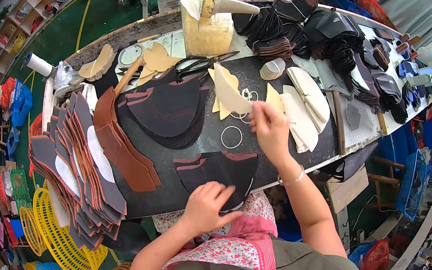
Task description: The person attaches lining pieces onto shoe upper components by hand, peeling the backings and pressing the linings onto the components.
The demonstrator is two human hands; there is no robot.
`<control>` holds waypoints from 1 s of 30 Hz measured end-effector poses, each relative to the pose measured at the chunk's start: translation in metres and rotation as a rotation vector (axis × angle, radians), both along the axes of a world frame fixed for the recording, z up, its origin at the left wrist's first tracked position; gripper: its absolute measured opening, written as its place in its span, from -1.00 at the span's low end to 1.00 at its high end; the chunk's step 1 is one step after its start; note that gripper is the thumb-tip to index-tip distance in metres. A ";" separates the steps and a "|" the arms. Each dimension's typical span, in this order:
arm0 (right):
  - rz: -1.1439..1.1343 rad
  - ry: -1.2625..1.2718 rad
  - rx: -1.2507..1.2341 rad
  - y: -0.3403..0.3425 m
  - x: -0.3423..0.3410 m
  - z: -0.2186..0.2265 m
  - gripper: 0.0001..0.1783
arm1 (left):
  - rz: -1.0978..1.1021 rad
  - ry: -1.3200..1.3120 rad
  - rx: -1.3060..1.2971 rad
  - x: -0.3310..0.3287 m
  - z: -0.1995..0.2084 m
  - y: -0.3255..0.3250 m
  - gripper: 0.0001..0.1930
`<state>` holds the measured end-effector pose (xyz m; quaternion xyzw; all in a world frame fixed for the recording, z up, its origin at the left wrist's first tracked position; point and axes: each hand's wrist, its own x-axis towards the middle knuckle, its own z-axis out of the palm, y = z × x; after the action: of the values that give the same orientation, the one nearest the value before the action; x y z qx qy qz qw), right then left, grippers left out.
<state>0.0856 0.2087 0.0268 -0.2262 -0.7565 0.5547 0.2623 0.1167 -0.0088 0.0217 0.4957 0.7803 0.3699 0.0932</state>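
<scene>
- At the right grip [270, 129], thumb and fingertips come together on the lower end of a cream piece [228, 89], which slants up and away to the left.
- Under the left grip [209, 206], a black piece [210, 174] with reddish-brown strips along its far edge lies on the table [147, 200]. This grip's thumb and forefinger stand apart; its fingertips are over the piece, too blurred to tell whether they press on it.
- Between the two grips, nearer the right one and to its left, a white ring [232, 137] lies flat.
- Left of the right grip, partly beneath the cream piece, are yellow pieces [223, 112].
- Just right of the right grip, pale half-round pieces [315, 98] overlap one another.
- Beyond the left grip and to its left, a pile of black pieces [166, 111] is spread.
- Farther left of the left grip come brown pieces [125, 146], then a fanned stack of grey pieces [103, 163] at the table's edge.
- Well beyond the right grip, to its left, stands a yellowish block [208, 39].
</scene>
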 end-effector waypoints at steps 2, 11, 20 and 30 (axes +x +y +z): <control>0.328 -0.139 -0.266 -0.010 0.029 0.015 -0.87 | 0.193 -0.017 0.128 -0.007 -0.002 0.011 -0.56; 0.871 0.001 0.052 -0.030 0.084 0.046 -0.90 | 0.010 -0.089 0.205 -0.011 0.040 0.007 -0.70; 0.740 0.094 -1.031 -0.042 0.098 0.027 -0.90 | -0.155 -1.380 0.637 -0.022 -0.001 -0.017 -0.88; 0.754 -0.153 -0.038 -0.040 0.100 0.054 -0.77 | 0.002 -0.396 0.373 -0.005 0.021 0.001 -0.90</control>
<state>0.1859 0.1685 0.0808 0.0225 -0.7935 0.6077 -0.0217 0.1119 -0.0077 0.0425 0.4213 0.6658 0.5971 0.1508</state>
